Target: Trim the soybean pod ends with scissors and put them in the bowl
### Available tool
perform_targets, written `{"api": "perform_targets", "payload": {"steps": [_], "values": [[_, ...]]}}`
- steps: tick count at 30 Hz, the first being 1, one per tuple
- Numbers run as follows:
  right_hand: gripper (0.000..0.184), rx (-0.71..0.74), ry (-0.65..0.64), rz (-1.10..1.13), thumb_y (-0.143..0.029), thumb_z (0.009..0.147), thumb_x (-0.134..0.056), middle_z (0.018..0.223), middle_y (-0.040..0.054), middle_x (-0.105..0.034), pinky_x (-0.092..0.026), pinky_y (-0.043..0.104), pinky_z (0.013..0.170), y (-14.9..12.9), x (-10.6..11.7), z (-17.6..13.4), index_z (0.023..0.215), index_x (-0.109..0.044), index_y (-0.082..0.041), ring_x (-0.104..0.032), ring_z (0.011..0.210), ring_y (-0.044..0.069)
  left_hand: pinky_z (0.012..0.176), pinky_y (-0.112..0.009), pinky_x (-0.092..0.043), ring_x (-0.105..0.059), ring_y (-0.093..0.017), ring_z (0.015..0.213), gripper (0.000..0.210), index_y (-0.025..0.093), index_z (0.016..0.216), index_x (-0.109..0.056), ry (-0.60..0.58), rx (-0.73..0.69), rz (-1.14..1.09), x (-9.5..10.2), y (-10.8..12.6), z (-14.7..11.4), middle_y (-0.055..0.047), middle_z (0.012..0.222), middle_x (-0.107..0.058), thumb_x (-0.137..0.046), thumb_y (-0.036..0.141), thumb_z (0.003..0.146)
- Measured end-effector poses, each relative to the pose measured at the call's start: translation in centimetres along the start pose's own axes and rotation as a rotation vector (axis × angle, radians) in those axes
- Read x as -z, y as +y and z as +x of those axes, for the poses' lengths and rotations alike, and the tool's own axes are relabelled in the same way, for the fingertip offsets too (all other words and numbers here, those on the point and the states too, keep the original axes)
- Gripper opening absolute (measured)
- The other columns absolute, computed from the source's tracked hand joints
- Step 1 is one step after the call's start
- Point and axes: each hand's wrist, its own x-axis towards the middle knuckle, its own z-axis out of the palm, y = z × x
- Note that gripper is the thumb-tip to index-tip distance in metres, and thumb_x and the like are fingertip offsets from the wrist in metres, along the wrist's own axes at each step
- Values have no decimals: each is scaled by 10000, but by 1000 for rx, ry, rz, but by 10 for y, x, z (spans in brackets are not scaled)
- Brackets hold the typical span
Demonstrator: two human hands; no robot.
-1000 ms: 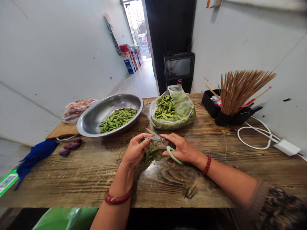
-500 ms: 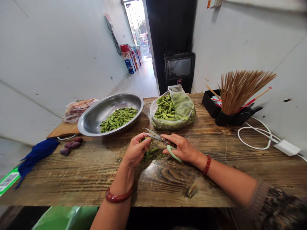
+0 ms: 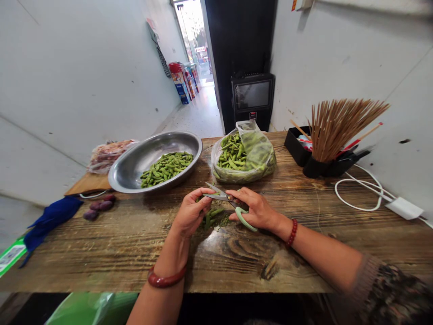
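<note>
My right hand (image 3: pixel 255 210) is closed around scissors (image 3: pixel 246 221) with pale green handles, their blades parted and pointing left. My left hand (image 3: pixel 191 213) pinches a green edamame pod at its fingertips, right by the blades; most of the pod is hidden by the fingers. On the table under both hands lie several loose edamame pods (image 3: pixel 210 218) and small green trimmings. Behind the left hand stands a wide steel basin (image 3: pixel 130 164), tilted, with a heap of pods inside. Beyond the scissors sits a clear plastic bag (image 3: pixel 260 155) full of pods.
A black holder (image 3: pixel 314 168) with bamboo skewers (image 3: pixel 338 131) stands at right, beside a white cable and adapter (image 3: pixel 404 208). At left are purple roundish items (image 3: pixel 98 207), a blue cloth (image 3: pixel 54 216) and a bagged item (image 3: pixel 110 155) on a board. A green bin (image 3: pixel 84 309) is below the front edge.
The scissors blades are spread slightly wider than before, and the pod shows less at my left fingertips. Both hands stay in almost the same place.
</note>
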Motion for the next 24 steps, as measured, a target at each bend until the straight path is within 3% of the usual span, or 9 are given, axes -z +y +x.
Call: {"api": "perform_targets", "payload": {"steps": [15, 20, 24], "values": [[538, -36, 11, 12, -411, 806, -687, 839, 24, -580, -468, 263, 680, -1, -3, -1, 1283, -537, -212, -548, 704, 142, 437, -165, -222, -334, -35, 464, 226, 136, 839, -679, -23, -34, -12, 0, 2, -2, 50, 547, -467, -773, 267, 680], [535, -18, 65, 2, -415, 802, -689, 905, 56, -640, -491, 270, 702, 3, -6, -2, 1273, -553, -201, -586, 743, 157, 414, -148, -214, -324, -29, 444, 217, 135, 831, -656, 19, -43, -55, 1, 5, -2, 64, 520, -441, -770, 236, 677], [504, -64, 148, 24, -421, 812, -674, 905, 69, -655, -514, 300, 730, 7, -5, -3, 1251, -578, -192, -602, 758, 175, 381, -130, -220, -328, -21, 439, 175, 137, 754, -592, 100, -139, -239, 6, 13, 1, 50, 608, -481, -735, 220, 696]]}}
